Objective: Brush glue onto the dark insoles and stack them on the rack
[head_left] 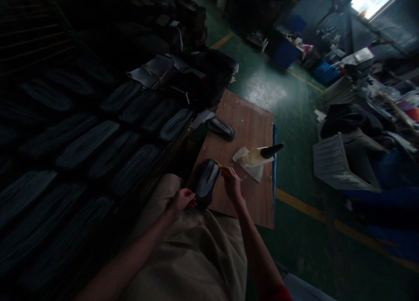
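Note:
A dark, long pad with rounded ends and pale grey streaks (pixel 207 181), shaped like a shoe sole, lies at the near left edge of a wooden board (pixel 244 113). My right hand (pixel 231 181) is closed around a thin yellow-orange tool (pixel 222 168), whose tip meets the pad's far right end; its exact kind is too dark to tell. Close to the pad's left side, my left hand (pixel 185 199) has its fingers curled together; what they hold, if anything, is hidden. A similar dark pad (pixel 221 128) lies farther up the board.
A cream container with a black end (pixel 258 156) lies on white paper (pixel 255 172) on the board. Rows of similar dark pads (pixel 87 144) fill a rack at left. Beige cloth (pixel 196 248) covers my lap. A grey crate (pixel 342 165) stands right on the green floor.

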{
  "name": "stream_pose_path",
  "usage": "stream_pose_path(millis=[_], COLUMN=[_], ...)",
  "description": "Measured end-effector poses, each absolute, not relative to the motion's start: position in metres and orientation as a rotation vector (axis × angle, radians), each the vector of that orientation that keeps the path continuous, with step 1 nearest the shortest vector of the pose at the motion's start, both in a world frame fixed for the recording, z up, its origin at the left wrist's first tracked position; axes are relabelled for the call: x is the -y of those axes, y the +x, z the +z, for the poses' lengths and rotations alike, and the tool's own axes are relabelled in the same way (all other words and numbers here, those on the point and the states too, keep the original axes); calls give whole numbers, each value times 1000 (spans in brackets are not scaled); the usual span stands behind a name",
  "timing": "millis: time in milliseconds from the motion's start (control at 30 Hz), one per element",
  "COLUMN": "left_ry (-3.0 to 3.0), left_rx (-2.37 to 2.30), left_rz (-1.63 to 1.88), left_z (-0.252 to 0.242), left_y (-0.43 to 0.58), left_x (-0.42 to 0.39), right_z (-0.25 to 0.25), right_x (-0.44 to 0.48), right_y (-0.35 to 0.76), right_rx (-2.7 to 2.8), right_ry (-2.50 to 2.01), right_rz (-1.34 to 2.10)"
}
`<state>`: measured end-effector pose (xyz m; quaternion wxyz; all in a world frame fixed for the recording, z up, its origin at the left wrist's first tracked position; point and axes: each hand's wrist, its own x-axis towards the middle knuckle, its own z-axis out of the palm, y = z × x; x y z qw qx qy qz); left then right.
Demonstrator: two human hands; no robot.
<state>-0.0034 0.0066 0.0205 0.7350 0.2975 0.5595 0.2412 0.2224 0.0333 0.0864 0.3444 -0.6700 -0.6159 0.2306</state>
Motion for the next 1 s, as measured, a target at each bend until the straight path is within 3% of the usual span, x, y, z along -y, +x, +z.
stream_pose_path(millis=[267, 533, 1000], left_ry=[635, 616, 647], left_rx=[-1229, -1228, -1237], left_rz=[530, 525, 559], left_z=[16, 18, 18], left_y=[-2, -1, -1], left_x=[-6, -6, -4], right_z=[95, 110, 107], right_x=[18, 91, 99], right_y=[208, 194, 178], right_rx=[1707, 1464, 1198], right_ry=[-1750, -1726, -1729], right_rz=[840, 1107, 1076])
